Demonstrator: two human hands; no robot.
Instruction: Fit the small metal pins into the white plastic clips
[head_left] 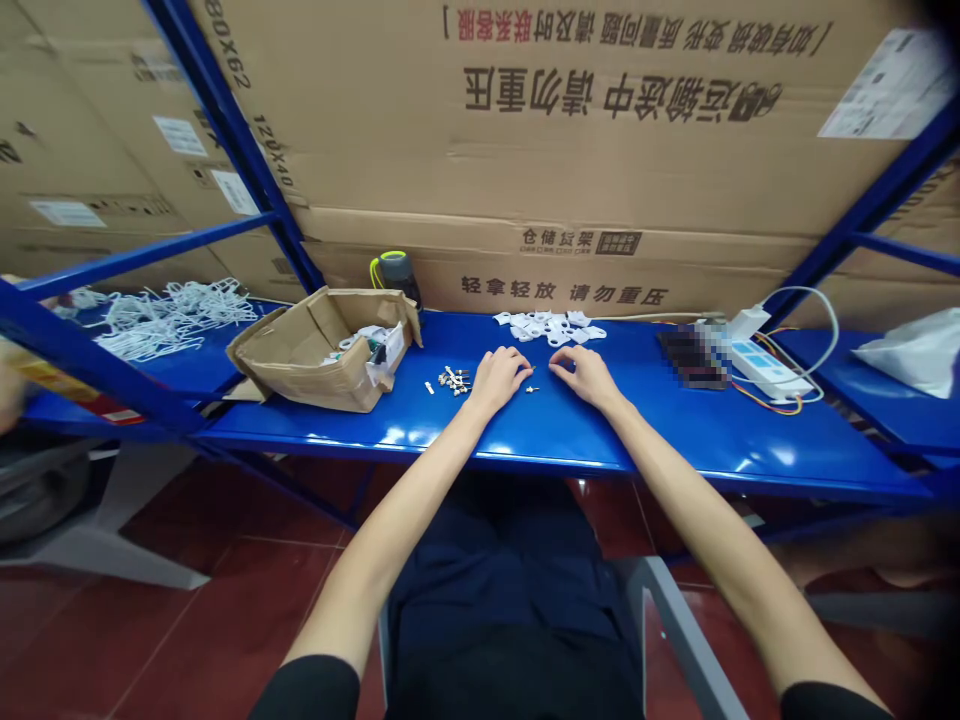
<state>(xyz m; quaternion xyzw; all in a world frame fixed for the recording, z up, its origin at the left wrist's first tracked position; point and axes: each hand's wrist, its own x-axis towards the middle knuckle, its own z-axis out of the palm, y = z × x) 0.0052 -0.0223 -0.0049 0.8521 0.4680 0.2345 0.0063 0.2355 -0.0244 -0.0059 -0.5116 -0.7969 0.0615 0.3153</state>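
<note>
Laid open and empty on a blue metal shelf [675,440]: left hand [499,380], just beside small metal fittings [452,381], and right hand [589,375], near white plastic pieces [547,325].

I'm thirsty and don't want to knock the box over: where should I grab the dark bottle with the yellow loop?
Grip the dark bottle around its body, coming from the right: it stands upright at the back of the blue shelf, and the open cardboard box crowds its left and front.
</note>
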